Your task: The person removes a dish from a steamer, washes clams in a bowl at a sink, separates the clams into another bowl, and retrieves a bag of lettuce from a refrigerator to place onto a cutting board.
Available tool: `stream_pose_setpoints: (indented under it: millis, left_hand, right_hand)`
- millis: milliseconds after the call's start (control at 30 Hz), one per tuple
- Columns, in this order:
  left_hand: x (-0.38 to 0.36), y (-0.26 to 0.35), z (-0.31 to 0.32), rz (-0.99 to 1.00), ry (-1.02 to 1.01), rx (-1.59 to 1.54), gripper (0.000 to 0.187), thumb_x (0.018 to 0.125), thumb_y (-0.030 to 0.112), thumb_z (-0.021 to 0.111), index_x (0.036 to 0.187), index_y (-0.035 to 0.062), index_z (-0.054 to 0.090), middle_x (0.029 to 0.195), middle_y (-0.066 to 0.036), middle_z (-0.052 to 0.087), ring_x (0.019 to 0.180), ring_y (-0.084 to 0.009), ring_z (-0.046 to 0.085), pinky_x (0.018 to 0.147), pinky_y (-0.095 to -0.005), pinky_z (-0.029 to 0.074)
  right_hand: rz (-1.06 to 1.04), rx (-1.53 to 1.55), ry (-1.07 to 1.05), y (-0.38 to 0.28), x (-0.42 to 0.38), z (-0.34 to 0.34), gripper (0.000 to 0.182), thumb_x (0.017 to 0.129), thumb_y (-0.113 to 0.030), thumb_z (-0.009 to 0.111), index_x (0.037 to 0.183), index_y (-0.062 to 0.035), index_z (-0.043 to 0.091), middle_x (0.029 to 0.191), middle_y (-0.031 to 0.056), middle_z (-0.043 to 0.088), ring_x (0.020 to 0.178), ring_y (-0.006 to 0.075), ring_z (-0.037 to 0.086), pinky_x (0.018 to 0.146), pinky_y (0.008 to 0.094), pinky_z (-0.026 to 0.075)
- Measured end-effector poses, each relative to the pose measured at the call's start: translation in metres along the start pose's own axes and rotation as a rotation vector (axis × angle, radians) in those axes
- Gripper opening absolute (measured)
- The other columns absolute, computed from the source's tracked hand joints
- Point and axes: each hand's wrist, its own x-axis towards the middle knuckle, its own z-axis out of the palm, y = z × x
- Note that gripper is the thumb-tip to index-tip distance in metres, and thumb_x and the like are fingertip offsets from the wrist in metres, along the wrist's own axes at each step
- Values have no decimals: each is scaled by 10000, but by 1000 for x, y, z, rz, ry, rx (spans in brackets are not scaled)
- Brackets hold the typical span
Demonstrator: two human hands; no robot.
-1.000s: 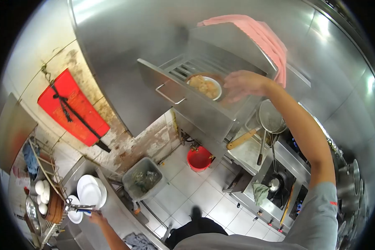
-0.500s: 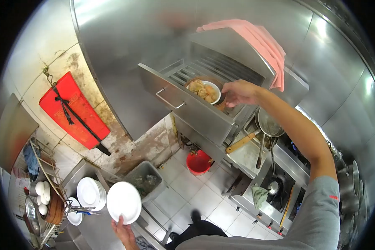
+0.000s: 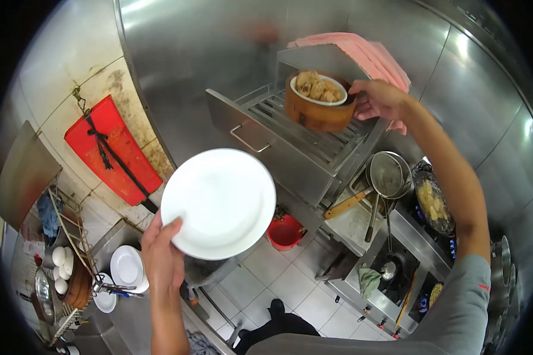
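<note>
My left hand grips a round white plate by its near left rim, thumb on top; the plate bears nothing. My right hand is closed on the right wall of a bamboo steamer basket, raised above the slatted rack of an open steel steamer drawer. Inside the basket sits a white bowl of pale brown, lumpy food. The fingers behind the basket wall are partly hidden.
A pink cloth hangs over the drawer's back panel. To the right are strainers, a stove and a pan of food. At left stand stacked plates and a basket with eggs. A red bucket is below.
My right hand has lifted the steamer basket up off the drawer's rack. My left hand has brought the white plate up and rightward, nearer the drawer.
</note>
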Motion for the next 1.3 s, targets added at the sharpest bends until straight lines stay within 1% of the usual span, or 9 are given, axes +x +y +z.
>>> stream_pose_setpoints:
  millis: [267,567,600,800,867,1067,1100,1133,1300]
  left_hand:
    - [2,7,34,2,-96,-62,366,933,88,574,1282,-25,569,1099,-112,685,925,-183,691,779,-325,584]
    - [-55,-11,-50,12,102,-178,332,993,119,507,1309,32,559,1114,-50,666,890,-161,693,725,-351,621]
    - [-65,-13,-60,22,134,-147,383,968,66,425,1331,-20,511,1212,-93,632,1065,-201,653,841,-376,595]
    - [-104,-38,-121,-7,285,-213,421,976,65,438,1386,-22,468,1278,-96,606,1143,-210,614,933,-392,542]
    - [-109,-55,-140,59,351,-284,391,1014,112,483,1392,11,484,1260,-76,614,1049,-184,644,827,-379,571]
    - [-141,-52,-142,74,364,-311,433,994,58,461,1415,-40,439,1354,-129,555,1250,-236,538,1062,-381,419]
    - [-145,-53,-141,65,416,-278,442,988,46,455,1417,-55,429,1366,-142,545,1266,-244,526,1087,-381,396]
    - [-149,-53,-138,53,399,-276,442,988,46,455,1417,-55,429,1366,-142,545,1266,-244,526,1087,-381,396]
    - [-162,-81,-133,56,438,-268,459,963,18,468,1413,-62,431,1376,-155,539,1275,-247,524,1086,-378,404]
  right_hand:
    - [-52,-119,-208,-50,-59,87,332,912,-265,607,1051,35,571,932,181,662,747,219,671,701,302,600]
    - [-1,-105,-524,10,-81,263,286,902,-205,611,1050,36,570,802,105,607,661,184,673,642,307,618]
    - [-6,-124,-529,19,-82,281,288,905,-198,598,1064,40,569,803,103,607,665,180,672,654,302,616]
    - [13,-140,-591,49,-97,350,395,930,-269,632,1176,40,619,842,88,642,682,159,670,662,278,604]
    - [-82,-156,-603,63,-101,361,417,930,-335,665,1159,13,669,851,78,662,688,138,665,632,258,585]
    - [-75,-291,-509,75,-140,370,442,932,-450,653,1162,-78,716,830,95,668,702,130,637,614,284,531]
    - [-556,-346,-378,119,-119,374,438,920,-469,659,1117,-86,737,874,128,657,811,175,639,704,312,514]
    - [-567,-467,-336,114,-126,368,375,933,-396,672,1120,-78,740,1018,84,622,846,120,575,721,275,478]
    - [-509,-16,-211,141,-76,351,471,949,-484,614,1109,-51,707,770,62,594,697,147,534,667,317,460]
